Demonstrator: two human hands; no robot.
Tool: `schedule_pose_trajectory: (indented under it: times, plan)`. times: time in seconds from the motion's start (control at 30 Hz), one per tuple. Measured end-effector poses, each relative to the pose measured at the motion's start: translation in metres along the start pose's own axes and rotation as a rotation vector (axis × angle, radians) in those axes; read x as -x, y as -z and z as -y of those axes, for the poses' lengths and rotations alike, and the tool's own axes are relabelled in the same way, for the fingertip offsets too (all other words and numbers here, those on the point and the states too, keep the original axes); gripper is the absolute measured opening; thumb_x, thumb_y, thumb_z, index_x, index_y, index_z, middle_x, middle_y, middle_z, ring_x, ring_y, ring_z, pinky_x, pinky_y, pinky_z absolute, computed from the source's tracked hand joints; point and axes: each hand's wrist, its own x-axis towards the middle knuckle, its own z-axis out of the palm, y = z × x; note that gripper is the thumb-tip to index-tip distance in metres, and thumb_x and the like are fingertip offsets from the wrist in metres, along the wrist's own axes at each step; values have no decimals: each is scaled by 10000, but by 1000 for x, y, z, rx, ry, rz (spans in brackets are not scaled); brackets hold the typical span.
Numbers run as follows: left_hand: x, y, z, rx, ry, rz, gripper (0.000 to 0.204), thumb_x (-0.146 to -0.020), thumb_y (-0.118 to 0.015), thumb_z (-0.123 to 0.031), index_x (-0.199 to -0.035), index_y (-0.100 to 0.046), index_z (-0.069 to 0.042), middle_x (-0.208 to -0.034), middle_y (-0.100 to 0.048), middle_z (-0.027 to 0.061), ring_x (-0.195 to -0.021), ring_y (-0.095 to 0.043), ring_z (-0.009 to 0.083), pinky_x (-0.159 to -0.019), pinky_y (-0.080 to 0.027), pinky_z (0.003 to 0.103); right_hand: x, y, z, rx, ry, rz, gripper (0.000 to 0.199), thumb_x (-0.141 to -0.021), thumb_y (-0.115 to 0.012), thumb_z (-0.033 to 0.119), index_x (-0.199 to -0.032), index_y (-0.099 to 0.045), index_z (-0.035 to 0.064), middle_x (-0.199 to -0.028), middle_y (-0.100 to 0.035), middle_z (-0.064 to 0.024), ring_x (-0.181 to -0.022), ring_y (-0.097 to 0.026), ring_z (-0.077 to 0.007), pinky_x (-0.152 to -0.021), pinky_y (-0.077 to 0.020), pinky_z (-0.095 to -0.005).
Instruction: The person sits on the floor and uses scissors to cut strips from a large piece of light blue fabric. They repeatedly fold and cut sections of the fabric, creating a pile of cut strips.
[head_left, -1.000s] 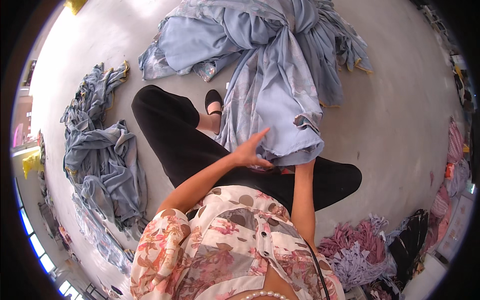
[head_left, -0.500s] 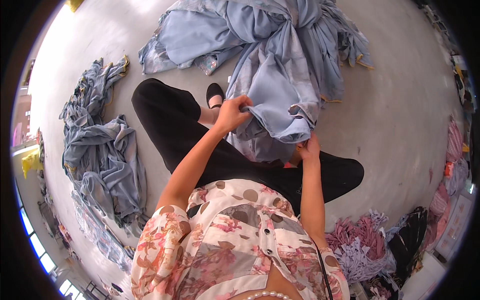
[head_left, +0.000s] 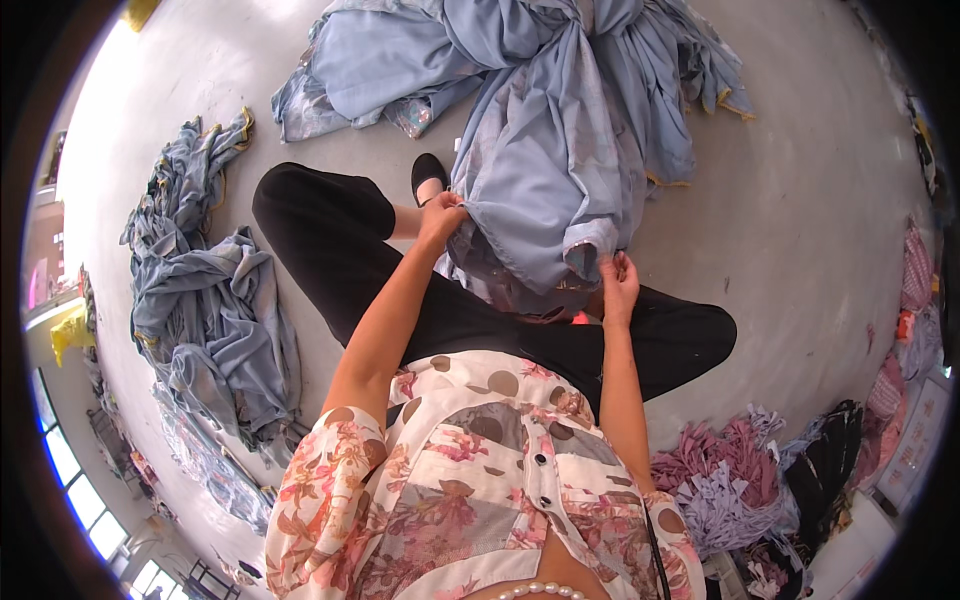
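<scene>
Person seated on the grey floor, legs crossed. Left hand closed on the edge of the pale blue cloth at frame centre; right hand pinches its folded lower corner. The cloth spreads from the lap to the upper centre. Second blue heap lies at left, purple scraps at lower right.

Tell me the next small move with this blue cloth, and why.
Probably draw both hands apart to stretch the edge flat. The left hand and right hand each pinch the blue cloth, which hangs bunched and folded between them over the lap.
</scene>
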Motion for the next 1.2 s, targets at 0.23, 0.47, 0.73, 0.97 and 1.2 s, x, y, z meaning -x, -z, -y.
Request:
schedule_pose_trajectory:
  times: [0.23, 0.47, 0.73, 0.97, 1.2]
  plan:
    - [41, -25, -12, -624, -514, 114, 228, -591, -518, -8, -816, -514, -48, -733, -580, 166, -746, -562, 372, -662, -441, 401, -21, 18, 7, -219, -483, 101, 189, -769, -639, 186, -880, -558, 56, -740, -582, -13, -539, -507, -108, -401, -352, -230]
    - [104, -74, -81, 740, 133, 772, 491, -715, -566, 74, -1177, -482, -69, -1069, -566, 49, -997, -548, 160, -868, -432, 278, -7, -38, 259, -771, -110, 282, 335, -833, -565, 212, -1106, -527, 22, -1054, -593, -128, -965, -585, -243, -752, -487, -373]
    - [86, -85, -48, 1069, 532, 658, 364, -834, -502, -119, -1178, -442, -18, -1154, -547, 145, -1030, -558, 285, -914, -428, 424, -21, -154, 268, 100, 292, 795, 474, -783, -665, 264, -1126, -520, -28, -746, -611, -29, -555, -512, -38, -427, -308, -162]
    - [61, -87, 11, 914, 671, 531, 412, -892, -280, -184, -1201, -421, 50, -1159, -531, 200, -1081, -528, 329, -921, -435, 457, -26, -38, 134, 202, 35, 182, 279, -827, -622, 266, -670, -474, 88, -554, -496, 23, -410, -343, -14, -363, -236, -179]
    - [58, -82, 16, 884, 574, 614, 413, -926, -293, -240, -1193, -455, 29, -1117, -564, 171, -1009, -577, 284, -856, -484, 415, 23, -39, 45, 174, -75, 426, 301, -766, -703, 239, -885, -565, -1, -764, -587, -11, -552, -463, -37, -447, -365, -184]
